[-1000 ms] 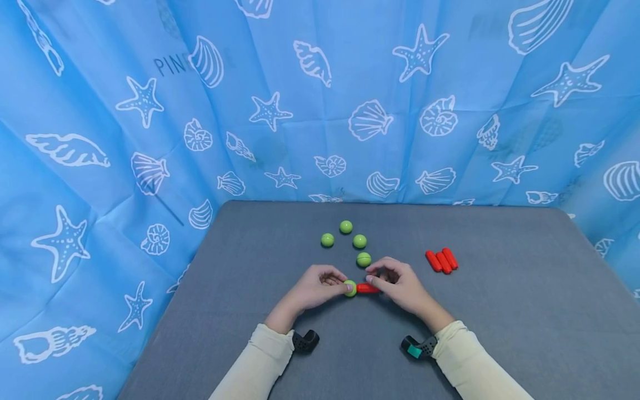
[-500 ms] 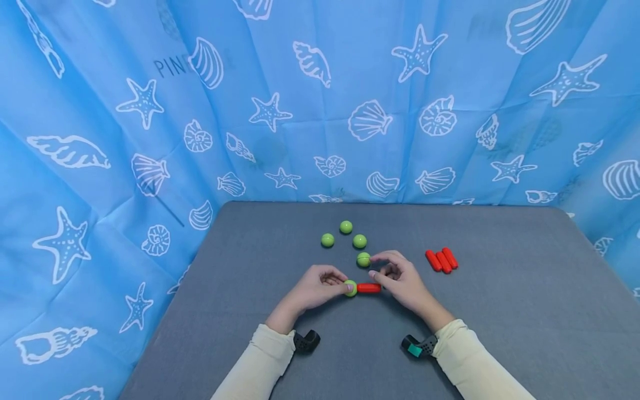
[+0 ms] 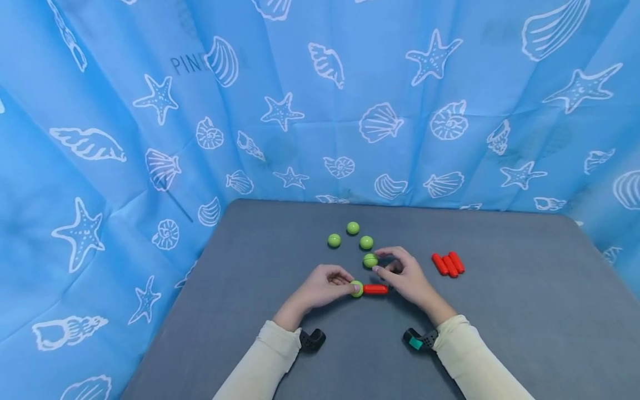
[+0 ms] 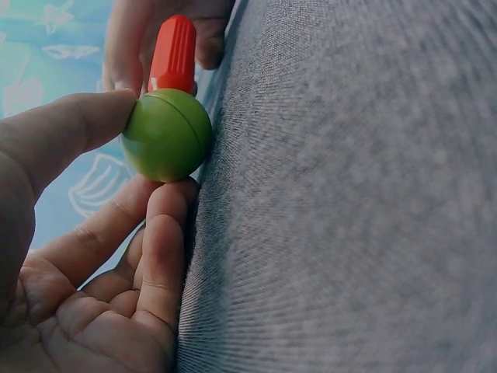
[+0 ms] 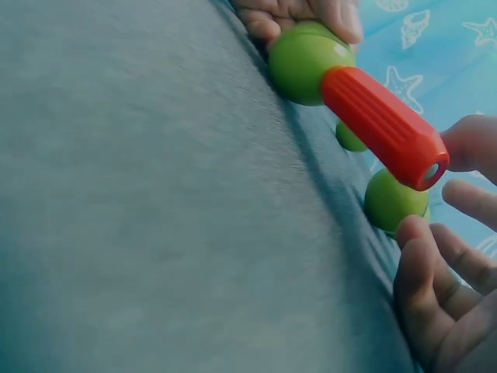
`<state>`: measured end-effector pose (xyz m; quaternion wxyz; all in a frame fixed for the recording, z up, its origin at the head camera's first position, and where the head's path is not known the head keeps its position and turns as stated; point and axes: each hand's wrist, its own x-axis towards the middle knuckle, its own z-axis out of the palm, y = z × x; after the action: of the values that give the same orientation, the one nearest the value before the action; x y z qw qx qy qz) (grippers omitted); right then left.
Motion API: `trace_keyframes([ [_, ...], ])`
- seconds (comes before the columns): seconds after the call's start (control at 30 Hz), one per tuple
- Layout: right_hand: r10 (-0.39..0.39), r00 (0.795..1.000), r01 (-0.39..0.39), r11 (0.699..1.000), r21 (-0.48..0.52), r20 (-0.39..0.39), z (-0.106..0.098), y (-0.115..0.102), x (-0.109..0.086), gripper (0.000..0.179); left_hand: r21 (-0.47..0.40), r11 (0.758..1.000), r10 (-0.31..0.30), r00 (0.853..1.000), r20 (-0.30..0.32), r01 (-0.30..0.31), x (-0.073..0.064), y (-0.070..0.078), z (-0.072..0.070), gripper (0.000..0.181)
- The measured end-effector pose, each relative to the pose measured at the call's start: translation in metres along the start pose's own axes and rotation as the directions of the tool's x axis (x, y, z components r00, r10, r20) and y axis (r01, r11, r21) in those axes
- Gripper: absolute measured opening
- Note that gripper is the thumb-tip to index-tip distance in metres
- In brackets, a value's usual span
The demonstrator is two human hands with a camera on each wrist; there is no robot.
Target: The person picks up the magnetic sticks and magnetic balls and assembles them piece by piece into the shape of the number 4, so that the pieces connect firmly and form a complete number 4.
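My left hand (image 3: 325, 286) pinches a green ball (image 4: 167, 136) between thumb and fingers, close over the grey tabletop. From that ball a ridged red rod (image 3: 375, 289) sticks out to the right, end against the ball, with a small pale disc in its free end in the right wrist view. My right hand (image 3: 407, 278) is behind and right of the rod, not holding it. Its thumb and index finger are spread at the right side of a second green ball (image 3: 370, 260), which has a dark seam line.
Farther back on the grey table (image 3: 270, 239) lie more green balls: one on the left (image 3: 334, 240), one at the rear (image 3: 353, 228) and one between (image 3: 366, 243). To the right three red rods (image 3: 448, 265) lie side by side. A blue shell-print curtain (image 3: 300, 139) hangs behind.
My right hand has let go of the red rod's free end and moved back to the second green ball. The left hand keeps its pinch. The head view has shifted slightly.
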<state>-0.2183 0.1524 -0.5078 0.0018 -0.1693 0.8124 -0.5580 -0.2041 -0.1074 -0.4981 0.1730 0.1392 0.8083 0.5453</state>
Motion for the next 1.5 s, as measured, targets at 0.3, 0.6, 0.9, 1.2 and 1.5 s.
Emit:
trace_keyframes([
  [0.3,-0.026,1.0,0.027,0.998,-0.057,0.007,0.002,0.0,0.017,0.034,-0.023,0.999,0.024,1.0,0.01,-0.024,0.003,-0.002,0.003,0.02],
  [0.6,-0.008,1.0,0.009,0.998,-0.061,0.018,0.005,0.003,0.02,0.033,-0.022,0.999,0.033,0.999,0.009,-0.033,0.003,-0.003,-0.003,0.021],
  [0.9,0.028,0.998,-0.025,0.998,-0.055,0.052,0.0,0.003,0.019,0.034,-0.016,1.0,0.012,1.0,0.011,-0.011,0.003,-0.003,-0.001,0.02],
  [1.2,0.067,0.995,-0.066,0.998,-0.024,0.072,-0.001,0.007,0.019,0.034,-0.005,1.0,0.008,1.0,0.007,-0.008,0.002,-0.003,-0.001,0.021],
  [1.5,0.108,0.992,-0.107,0.994,-0.012,0.065,-0.001,0.006,0.016,0.035,-0.016,1.0,0.006,1.0,0.003,-0.005,0.002,-0.003,0.0,0.02],
])
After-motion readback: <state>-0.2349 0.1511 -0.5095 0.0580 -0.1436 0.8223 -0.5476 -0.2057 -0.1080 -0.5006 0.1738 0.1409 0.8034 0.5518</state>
